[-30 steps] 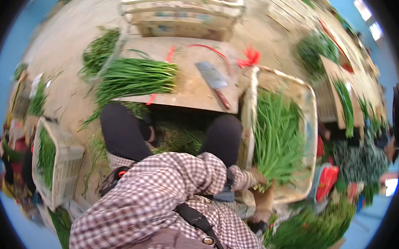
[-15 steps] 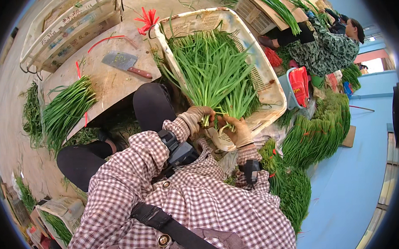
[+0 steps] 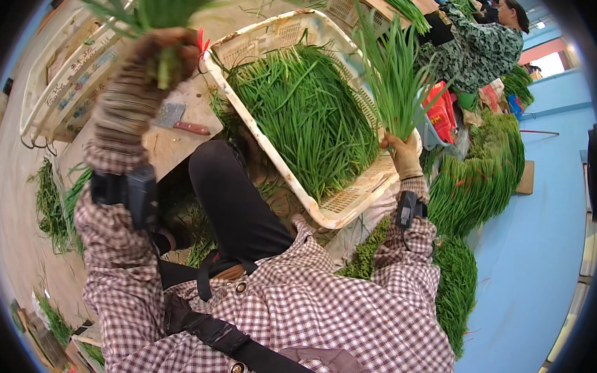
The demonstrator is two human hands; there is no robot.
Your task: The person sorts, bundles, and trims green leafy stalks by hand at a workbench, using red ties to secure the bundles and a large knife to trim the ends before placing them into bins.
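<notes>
My left hand, in a worn glove, is raised at the upper left, closed around the stalk ends of a bunch of chives. Its leaves fan upward and blur at the top edge. Over the right rim of a white plastic crate, my gloved right hand grips a second bunch of chives at its base, leaves pointing up. Between both hands lies a heap of loose chives inside the crate. A cleaver with a brown handle rests on a board below my left hand, which partly hides that board.
Another white crate stands at the far left. Piles of chives line the right side by a blue wall. A bucket with a red bag sits beyond my right hand. A co-worker sits at the upper right.
My hands were together at the crate's near edge over the chives. They have parted: left swung up and left, right moved right, each lifting a bunch out of the crate.
</notes>
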